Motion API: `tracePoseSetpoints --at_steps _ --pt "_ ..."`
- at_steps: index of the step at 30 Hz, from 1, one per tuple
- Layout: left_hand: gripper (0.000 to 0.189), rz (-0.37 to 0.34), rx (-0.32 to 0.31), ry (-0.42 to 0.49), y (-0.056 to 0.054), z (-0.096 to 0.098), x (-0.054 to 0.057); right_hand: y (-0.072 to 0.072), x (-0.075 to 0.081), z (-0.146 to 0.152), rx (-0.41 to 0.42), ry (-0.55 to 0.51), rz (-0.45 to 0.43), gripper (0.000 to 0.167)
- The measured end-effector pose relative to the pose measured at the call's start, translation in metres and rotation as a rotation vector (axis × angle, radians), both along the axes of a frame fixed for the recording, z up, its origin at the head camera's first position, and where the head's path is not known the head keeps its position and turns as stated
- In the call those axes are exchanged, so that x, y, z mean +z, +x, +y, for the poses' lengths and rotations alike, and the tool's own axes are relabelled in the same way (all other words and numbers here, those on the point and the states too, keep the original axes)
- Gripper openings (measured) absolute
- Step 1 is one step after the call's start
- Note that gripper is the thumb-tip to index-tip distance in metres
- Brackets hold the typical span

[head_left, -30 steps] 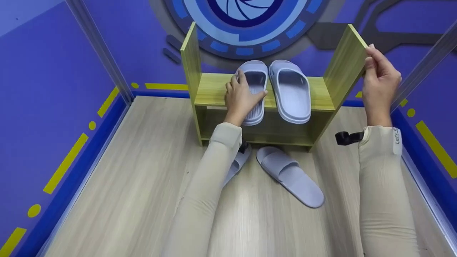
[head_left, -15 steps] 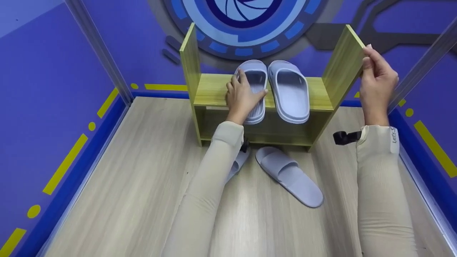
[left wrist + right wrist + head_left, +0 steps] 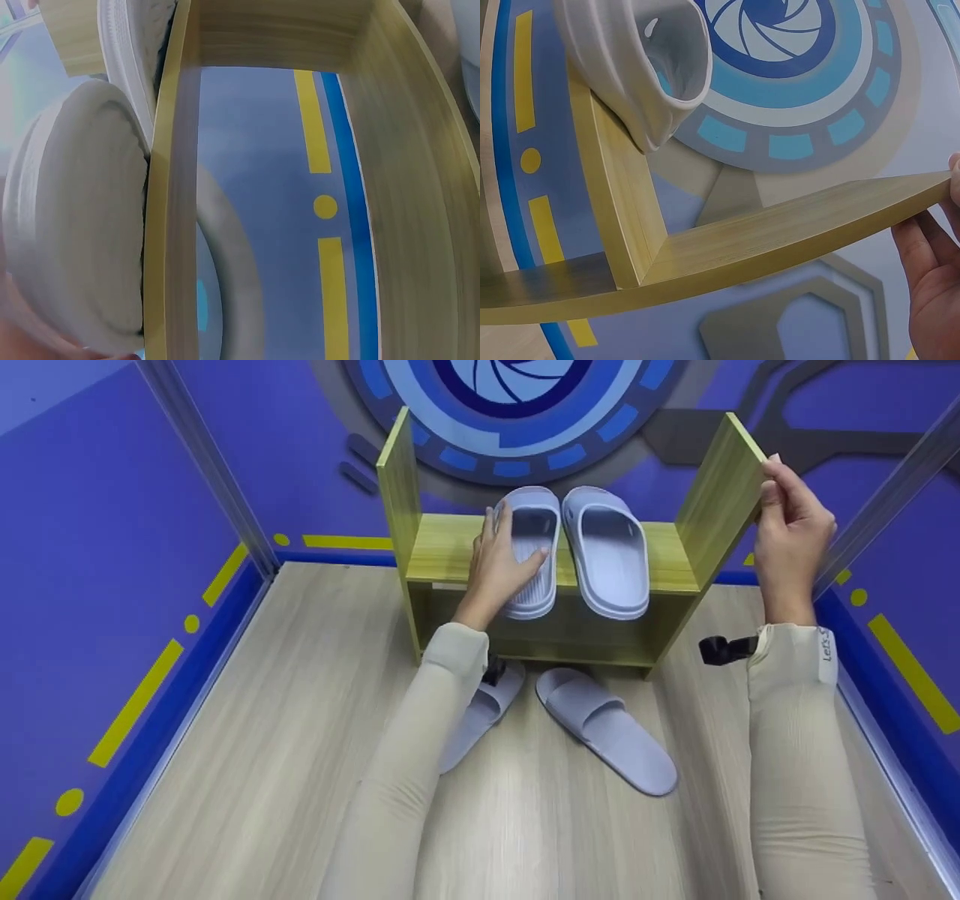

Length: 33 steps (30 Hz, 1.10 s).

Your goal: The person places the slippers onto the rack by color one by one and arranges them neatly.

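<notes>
Left hand (image 3: 499, 566): shifted leftward since the earlier frame, thumb drawn back from the inner rim of the pale lavender, thick-soled slipper (image 3: 534, 601), fingers straighter, grip loosened; contact cannot be told.
Right hand (image 3: 795, 529): pinching the right side of the yellow-green wooden rack (image 3: 724, 499).
Upper shelf (image 3: 442, 547): that slipper beside its mate (image 3: 616, 566), both overhanging the front edge.
Floor (image 3: 300, 735): greyish, flat-soled slide (image 3: 615, 739) and its partner (image 3: 491, 709).

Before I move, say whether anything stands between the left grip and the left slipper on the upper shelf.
Nothing visible does: the left grip is at the left slipper, thumb over its opening; the right slipper sits beyond.
</notes>
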<state>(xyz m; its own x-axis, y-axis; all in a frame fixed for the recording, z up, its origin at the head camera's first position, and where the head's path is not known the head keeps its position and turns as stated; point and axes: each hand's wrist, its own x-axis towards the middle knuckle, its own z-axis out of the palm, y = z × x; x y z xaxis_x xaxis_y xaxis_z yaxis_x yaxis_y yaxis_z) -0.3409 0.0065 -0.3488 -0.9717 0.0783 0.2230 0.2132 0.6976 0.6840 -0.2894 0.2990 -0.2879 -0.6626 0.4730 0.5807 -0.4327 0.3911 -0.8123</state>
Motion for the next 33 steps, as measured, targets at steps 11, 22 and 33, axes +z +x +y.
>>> tracePoseSetpoints --at_steps 11,22,33 --pt "0.080 0.154 -0.091 0.144 0.020 -0.024 -0.013 0.002 0.001 -0.002 0.004 -0.016 -0.020 0.025" --pt "0.083 0.235 -0.140 0.220 0.038 -0.057 -0.050 0.004 0.001 -0.001 0.004 -0.032 0.008 0.024" --pt "0.088 0.421 -0.173 0.133 0.058 -0.078 -0.098 0.002 0.000 -0.002 0.000 -0.015 0.010 0.025"
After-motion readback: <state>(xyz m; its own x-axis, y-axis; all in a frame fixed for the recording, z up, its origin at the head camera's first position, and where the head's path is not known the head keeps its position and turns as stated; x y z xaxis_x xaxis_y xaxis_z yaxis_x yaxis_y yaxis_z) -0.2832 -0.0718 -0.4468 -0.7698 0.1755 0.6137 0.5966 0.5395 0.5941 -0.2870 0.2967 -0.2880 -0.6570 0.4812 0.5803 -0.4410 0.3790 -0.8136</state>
